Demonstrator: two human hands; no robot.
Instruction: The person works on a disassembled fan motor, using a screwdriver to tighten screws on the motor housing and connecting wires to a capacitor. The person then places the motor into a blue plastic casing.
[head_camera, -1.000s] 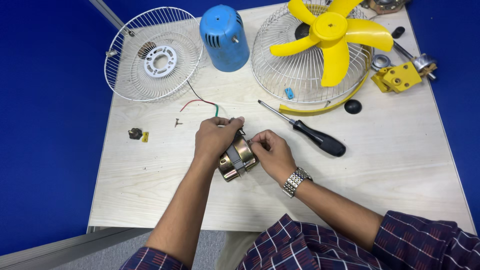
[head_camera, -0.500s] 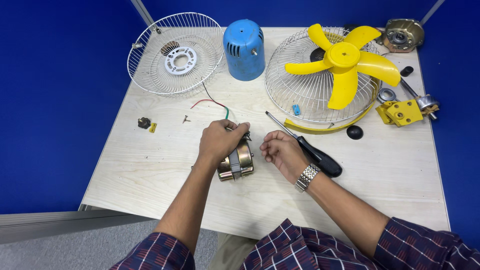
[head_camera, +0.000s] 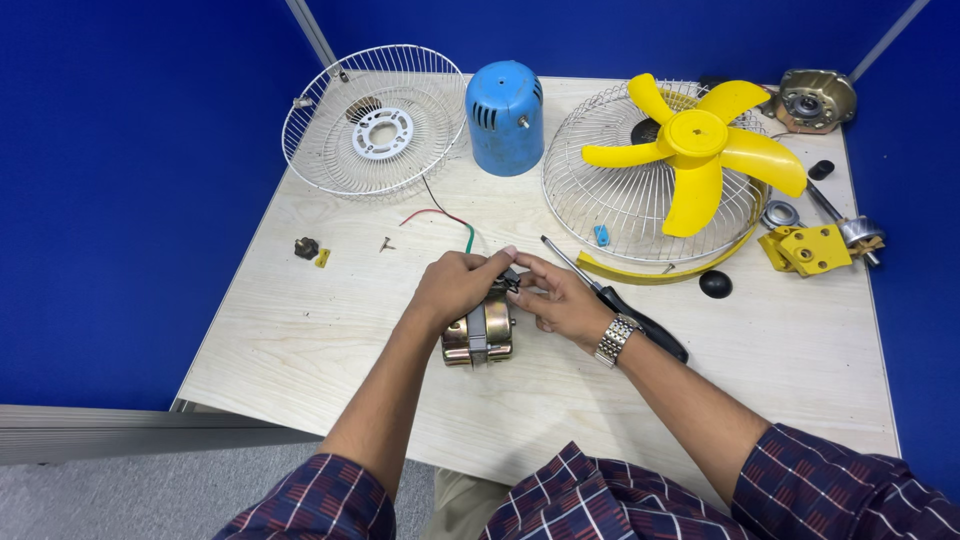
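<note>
Brass-coloured motor (head_camera: 478, 335) directly beneath left hand (head_camera: 455, 288), long axis running crosswise to both forearms. Fingers curled over its top. Right hand (head_camera: 560, 300) just beside, pinching black wire ends (details too small) at upper edge.

Repair workbench, blue partition walls (head_camera: 150, 200), dismantled fan parts (head_camera: 695, 150)

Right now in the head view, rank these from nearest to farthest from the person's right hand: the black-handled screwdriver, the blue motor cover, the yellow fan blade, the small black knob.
From the right hand:
1. Black-handled screwdriver, passing just behind the wrist.
2. Small black knob, to the right on the table.
3. Blue motor cover and yellow fan blade, both at the far side; too close to call.
</note>
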